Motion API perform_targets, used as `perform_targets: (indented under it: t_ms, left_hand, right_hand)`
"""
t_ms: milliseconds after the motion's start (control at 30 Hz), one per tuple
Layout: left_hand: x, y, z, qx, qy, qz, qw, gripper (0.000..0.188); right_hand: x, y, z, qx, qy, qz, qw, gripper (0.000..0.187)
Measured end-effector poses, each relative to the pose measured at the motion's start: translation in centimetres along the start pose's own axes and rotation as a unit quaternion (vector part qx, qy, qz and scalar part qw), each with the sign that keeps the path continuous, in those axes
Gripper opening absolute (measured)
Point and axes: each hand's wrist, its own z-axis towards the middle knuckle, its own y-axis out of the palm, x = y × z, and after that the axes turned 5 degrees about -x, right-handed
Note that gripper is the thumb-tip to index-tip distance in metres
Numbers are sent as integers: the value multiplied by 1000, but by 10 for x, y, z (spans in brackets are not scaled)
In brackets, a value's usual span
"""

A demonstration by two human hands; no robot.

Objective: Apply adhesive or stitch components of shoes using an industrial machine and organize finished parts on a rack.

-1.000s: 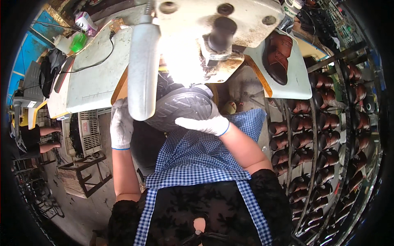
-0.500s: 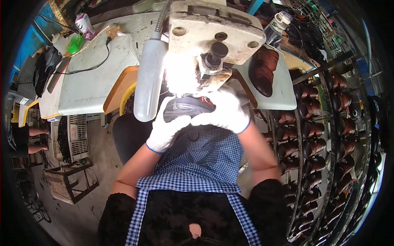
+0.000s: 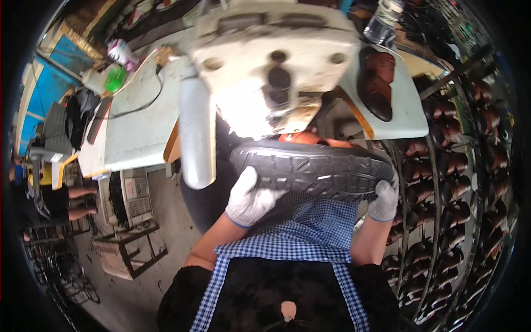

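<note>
Between my two gloved hands is a shoe (image 3: 315,170), its black treaded sole turned toward me and a strip of reddish-brown upper showing along the far edge. My left hand (image 3: 253,200), in a white knit glove, grips one end with the thumb on the sole. At the other end my right hand (image 3: 383,202), gloved alike, holds with its thumb against the sole; its other fingers are hidden behind. Just beyond the shoe stands the head of a white sewing machine (image 3: 276,61), brightly lit at its lower left. A grey cylindrical part (image 3: 196,133) hangs at its left side.
A second brown shoe (image 3: 377,83) lies on the right tabletop (image 3: 409,119). Racks (image 3: 437,193) packed with shoes stand at right. On the left table (image 3: 130,133) are a green container (image 3: 115,79) and a bottle (image 3: 121,53). A wooden stool (image 3: 130,252) and another person's legs (image 3: 83,202) are at left.
The shoe has come out from under the machine head toward me and right, and its sole now faces me lengthwise. My hands have moved apart to its two ends. The view has shifted.
</note>
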Motion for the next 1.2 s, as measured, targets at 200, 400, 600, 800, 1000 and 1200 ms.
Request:
perform_targets:
  t_ms: [200, 400, 600, 800, 1000, 1200]
  left_hand:
    - [6, -55, -34, -4, -56, 14, 998, 60]
    - [-9, -74, -31, 108, -106, 15, 988, 24]
    - [-21, -63, -14, 137, -93, 63, 984, 19]
    - [-16, -79, -29, 174, -91, 66, 978, 19]
    - [-15, -69, -26, 181, -95, 87, 975, 17]
    - [-22, -74, -31, 201, -102, 90, 970, 18]
  right_hand:
    - [-21, 2, -11, 118, -82, 3, 990, 60]
    - [-3, 23, 92, 102, -441, -610, 650, 45]
    - [64, -14, 150, 12, -261, -794, 549, 42]
    - [43, -19, 135, 22, -318, -753, 575, 55]
    - [52, -29, 130, 35, -314, -687, 654, 54]
    - [28, -78, 159, 269, -312, -651, 638, 52]
